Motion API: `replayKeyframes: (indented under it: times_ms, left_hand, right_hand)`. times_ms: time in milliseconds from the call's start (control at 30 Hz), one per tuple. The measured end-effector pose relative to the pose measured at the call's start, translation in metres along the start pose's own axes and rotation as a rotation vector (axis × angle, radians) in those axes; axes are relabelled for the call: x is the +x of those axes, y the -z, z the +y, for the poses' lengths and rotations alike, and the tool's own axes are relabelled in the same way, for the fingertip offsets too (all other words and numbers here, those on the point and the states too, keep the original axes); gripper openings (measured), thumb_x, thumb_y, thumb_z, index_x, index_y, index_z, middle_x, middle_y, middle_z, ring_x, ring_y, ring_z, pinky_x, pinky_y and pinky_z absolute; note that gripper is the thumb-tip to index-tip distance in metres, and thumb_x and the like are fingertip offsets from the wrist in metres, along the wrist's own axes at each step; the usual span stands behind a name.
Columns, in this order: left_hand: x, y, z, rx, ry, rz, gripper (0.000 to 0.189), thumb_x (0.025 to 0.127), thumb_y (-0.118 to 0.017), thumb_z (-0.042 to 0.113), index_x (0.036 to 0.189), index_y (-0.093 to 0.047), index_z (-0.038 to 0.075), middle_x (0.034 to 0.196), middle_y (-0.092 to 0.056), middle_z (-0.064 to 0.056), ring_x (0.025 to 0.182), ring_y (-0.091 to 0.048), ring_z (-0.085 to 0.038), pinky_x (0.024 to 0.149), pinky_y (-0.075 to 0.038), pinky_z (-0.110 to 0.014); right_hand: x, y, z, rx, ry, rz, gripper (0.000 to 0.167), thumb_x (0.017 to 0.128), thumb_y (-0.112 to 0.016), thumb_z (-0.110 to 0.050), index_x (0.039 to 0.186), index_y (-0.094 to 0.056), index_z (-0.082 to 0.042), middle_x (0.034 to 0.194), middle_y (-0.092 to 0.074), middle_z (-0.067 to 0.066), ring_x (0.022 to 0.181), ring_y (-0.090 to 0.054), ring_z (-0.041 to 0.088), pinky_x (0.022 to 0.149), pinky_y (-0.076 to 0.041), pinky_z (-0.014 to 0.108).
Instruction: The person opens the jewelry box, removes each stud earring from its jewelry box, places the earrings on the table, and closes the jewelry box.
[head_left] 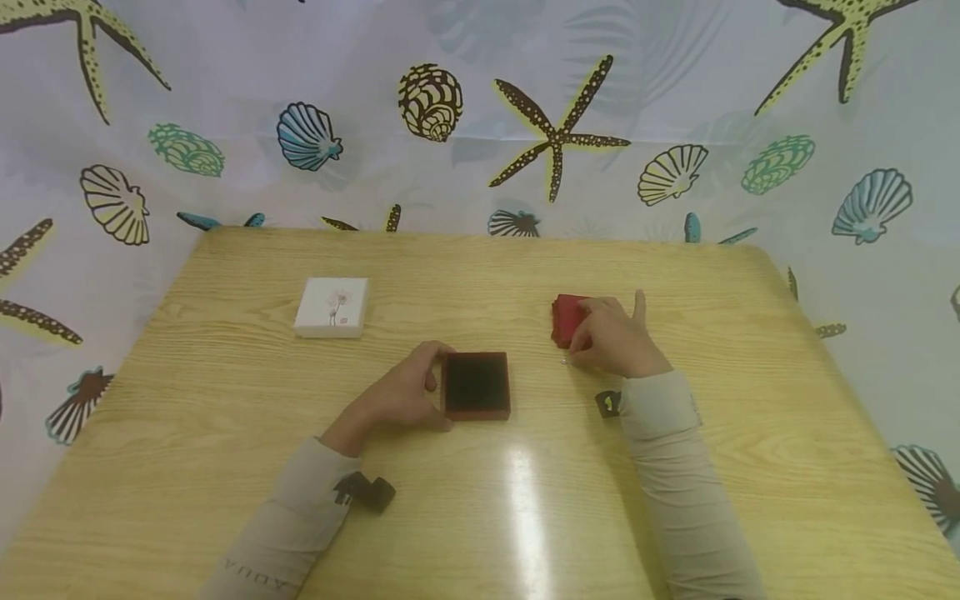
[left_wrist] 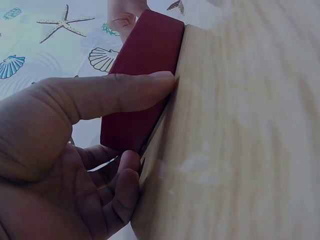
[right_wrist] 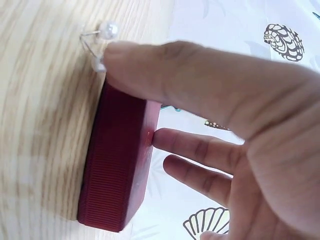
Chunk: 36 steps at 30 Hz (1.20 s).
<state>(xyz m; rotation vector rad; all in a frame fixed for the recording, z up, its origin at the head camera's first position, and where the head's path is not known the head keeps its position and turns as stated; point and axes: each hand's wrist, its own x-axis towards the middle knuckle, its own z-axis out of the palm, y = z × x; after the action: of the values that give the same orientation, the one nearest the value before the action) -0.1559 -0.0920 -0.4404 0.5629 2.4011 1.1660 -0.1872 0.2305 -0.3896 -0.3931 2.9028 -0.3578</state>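
In the head view my left hand [head_left: 405, 387] spans the left side of a small dark red box [head_left: 477, 414] with a black inside. The left wrist view shows its thumb [left_wrist: 135, 92] along the box's wall [left_wrist: 150, 45], with curled fingers near a corner. My right hand [head_left: 611, 337] is over a second red, ridged-sided piece [head_left: 567, 315]. One fingertip touches that piece [right_wrist: 112, 165] in the right wrist view. Beside it lie pearl earrings [right_wrist: 108, 30] with thin metal posts; the right thumb [right_wrist: 150, 65] partly covers one pearl. Whether it is pinched is hidden.
A white square box [head_left: 332, 307] with a flower print stands at the left rear of the wooden table [head_left: 450, 275]. Behind and beside the table hangs a white cloth [head_left: 360, 50] printed with shells and starfish.
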Motion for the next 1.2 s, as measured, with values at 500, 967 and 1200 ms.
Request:
replayKeyframes:
  times_ms: [500,967,1200]
  left_hand:
    - [-0.001,0.002,-0.003,-0.031,-0.009,-0.004,0.093,0.065,-0.089,0.009,0.143,-0.039,0.006,0.131,-0.048,-0.011,0.099,-0.047,-0.022,0.081,-0.043,-0.031]
    - [-0.003,0.001,-0.001,-0.029,0.010,-0.002,0.093,0.063,-0.089,0.008,0.143,-0.040,0.006,0.128,-0.049,-0.011,0.100,-0.049,-0.022,0.082,-0.043,-0.031]
    - [-0.002,0.002,-0.001,-0.026,0.025,-0.005,0.094,0.064,-0.089,0.009,0.144,-0.040,0.007,0.127,-0.049,-0.010,0.101,-0.049,-0.023,0.083,-0.043,-0.032]
  right_hand:
    - [0.012,0.012,0.007,-0.053,0.169,0.149,0.024,0.081,-0.080,-0.017,0.103,-0.075,-0.010,0.137,-0.058,0.027,0.128,-0.053,0.046,0.107,-0.040,0.063]
    - [0.037,0.024,0.017,0.103,0.107,-0.124,0.054,0.080,-0.080,-0.014,0.129,-0.061,0.002,0.132,-0.059,0.023,0.119,-0.055,0.037,0.102,-0.049,0.052]
    - [0.044,0.018,0.020,0.096,0.092,-0.183,0.067,0.078,-0.083,-0.021,0.136,-0.055,-0.003,0.131,-0.058,0.020,0.119,-0.053,0.036,0.100,-0.050,0.054]
